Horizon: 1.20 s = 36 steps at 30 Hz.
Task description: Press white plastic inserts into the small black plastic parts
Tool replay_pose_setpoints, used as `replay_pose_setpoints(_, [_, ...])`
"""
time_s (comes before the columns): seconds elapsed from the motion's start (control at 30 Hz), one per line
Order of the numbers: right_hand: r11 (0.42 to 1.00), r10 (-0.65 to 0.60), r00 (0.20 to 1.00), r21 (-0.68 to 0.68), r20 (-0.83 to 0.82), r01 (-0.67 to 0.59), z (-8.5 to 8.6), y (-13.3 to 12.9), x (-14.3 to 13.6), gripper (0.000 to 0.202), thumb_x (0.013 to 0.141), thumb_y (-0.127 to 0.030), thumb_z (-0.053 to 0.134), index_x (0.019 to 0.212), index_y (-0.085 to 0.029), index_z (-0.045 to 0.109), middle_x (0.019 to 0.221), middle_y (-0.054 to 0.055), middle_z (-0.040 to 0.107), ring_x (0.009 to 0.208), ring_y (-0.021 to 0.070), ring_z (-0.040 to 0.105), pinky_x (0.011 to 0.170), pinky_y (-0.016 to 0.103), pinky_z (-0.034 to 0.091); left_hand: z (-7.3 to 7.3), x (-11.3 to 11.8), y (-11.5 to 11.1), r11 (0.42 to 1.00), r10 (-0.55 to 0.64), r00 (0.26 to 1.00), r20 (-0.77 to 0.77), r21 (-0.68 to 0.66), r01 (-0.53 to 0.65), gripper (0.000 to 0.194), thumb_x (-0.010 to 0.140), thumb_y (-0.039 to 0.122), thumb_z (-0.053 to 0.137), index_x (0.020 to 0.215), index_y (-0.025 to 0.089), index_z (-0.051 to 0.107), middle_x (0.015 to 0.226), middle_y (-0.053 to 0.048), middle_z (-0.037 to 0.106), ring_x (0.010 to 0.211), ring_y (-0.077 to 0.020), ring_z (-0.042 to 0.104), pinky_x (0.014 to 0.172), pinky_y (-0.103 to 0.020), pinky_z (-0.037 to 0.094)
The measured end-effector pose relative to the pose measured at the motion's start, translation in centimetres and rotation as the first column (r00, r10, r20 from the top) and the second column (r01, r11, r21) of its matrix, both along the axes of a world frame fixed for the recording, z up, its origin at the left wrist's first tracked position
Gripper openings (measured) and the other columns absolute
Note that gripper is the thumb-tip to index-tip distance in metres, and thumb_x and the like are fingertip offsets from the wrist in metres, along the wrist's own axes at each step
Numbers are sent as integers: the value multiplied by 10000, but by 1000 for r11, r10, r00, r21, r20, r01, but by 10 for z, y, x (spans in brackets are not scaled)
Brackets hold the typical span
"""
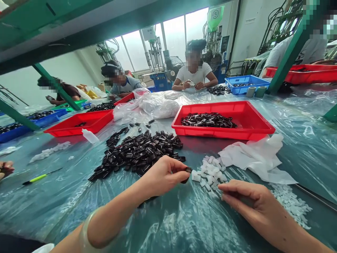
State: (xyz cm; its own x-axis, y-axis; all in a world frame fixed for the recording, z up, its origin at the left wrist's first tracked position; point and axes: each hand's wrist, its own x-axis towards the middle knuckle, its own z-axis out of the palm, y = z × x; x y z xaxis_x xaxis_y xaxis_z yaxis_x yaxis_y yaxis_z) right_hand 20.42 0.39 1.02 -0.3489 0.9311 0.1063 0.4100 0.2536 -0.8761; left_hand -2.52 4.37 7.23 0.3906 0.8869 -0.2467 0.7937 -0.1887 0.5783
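Observation:
My left hand (168,174) pinches a small black plastic part (186,175) between thumb and fingers, just left of a heap of white plastic pieces (209,172). At the right edge of that heap is my right hand (249,200), thumb and index fingertips drawn close together. Whatever is between those tips is too small to make out. Behind my left hand spreads a large pile of black plastic parts (142,149). A second scatter of smaller white pieces (291,203) lies beyond my right hand, partly hidden by it.
A red tray (252,131) holds more black parts; another red tray (79,123) stands left. A white cloth (250,158), a squeeze bottle (90,136) and a yellow-green screwdriver (39,178) lie around. Green shelf posts (286,63) frame the table. Co-workers sit opposite; another person's hand (5,168) shows left.

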Motion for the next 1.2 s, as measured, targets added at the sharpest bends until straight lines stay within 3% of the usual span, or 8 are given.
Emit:
replay_pose_setpoints(0.03, [1000, 2, 1000, -1, -1, -2, 0, 0, 0, 209, 814, -290, 524, 956, -224, 663, 829, 13, 661, 772, 166, 616, 666, 243, 497, -1, 6, 1, 995, 27, 987, 160, -101, -11, 321, 806, 385, 442, 778, 145, 654, 620, -4, 565, 527, -92, 458, 477, -189, 367])
replay_pose_setpoints(0.1, [1000, 4, 1000, 3, 0, -4, 1, 0, 0, 196, 816, -283, 521, 936, -221, 663, 817, 11, 657, 758, 161, 612, 660, 243, 491, -5, 17, 1, 956, 147, 885, 442, -292, -13, 322, 772, 408, 510, 795, 122, 657, 631, -16, 578, 520, -84, 468, 485, -187, 396])
replay_pose_setpoints(0.2, [1000, 11, 1000, 13, 3, -11, 2, -1, -1, 167, 818, -270, 514, 875, -216, 661, 795, 11, 649, 747, 156, 604, 658, 244, 482, -15, 30, 0, 908, 265, 766, 585, -419, 5, 322, 736, 402, 573, 766, 96, 668, 599, -28, 574, 497, -79, 472, 472, -189, 407])
replay_pose_setpoints(0.37, [999, 44, 999, 23, 13, -45, 3, -2, -2, 162, 828, -244, 488, 841, -207, 645, 785, 10, 639, 726, 148, 588, 660, 245, 467, -23, 35, -5, 888, 324, 712, 623, -460, -1, 305, 717, 388, 609, 744, 94, 684, 551, -6, 528, 486, -62, 435, 434, -157, 374])
replay_pose_setpoints(0.73, [996, 87, 996, -17, 23, -87, 4, -1, -2, 178, 842, -242, 461, 831, -195, 633, 782, 18, 635, 716, 151, 572, 650, 257, 447, -27, 31, -11, 876, 351, 723, 595, -481, -30, 362, 695, 441, 619, 759, 92, 693, 500, 14, 451, 465, -65, 386, 417, -177, 303])
replay_pose_setpoints(0.93, [997, 81, 996, -20, 20, -81, 4, -2, -1, 165, 844, -243, 465, 813, -196, 620, 762, 5, 627, 695, 137, 558, 636, 247, 435, -27, 29, -13, 836, 416, 695, 586, -547, -39, 335, 698, 429, 623, 603, 108, 639, 432, 46, 374, 412, -40, 308, 398, -186, 202])
replay_pose_setpoints(1.2, [996, 93, 994, 10, 48, -94, 4, -1, -2, 185, 844, -227, 459, 808, -200, 638, 734, 4, 619, 671, 135, 549, 619, 245, 432, -28, 29, -15, 810, 435, 667, 605, -586, 4, 301, 718, 384, 618, 678, 90, 668, 427, 50, 351, 401, -37, 267, 386, -206, 134])
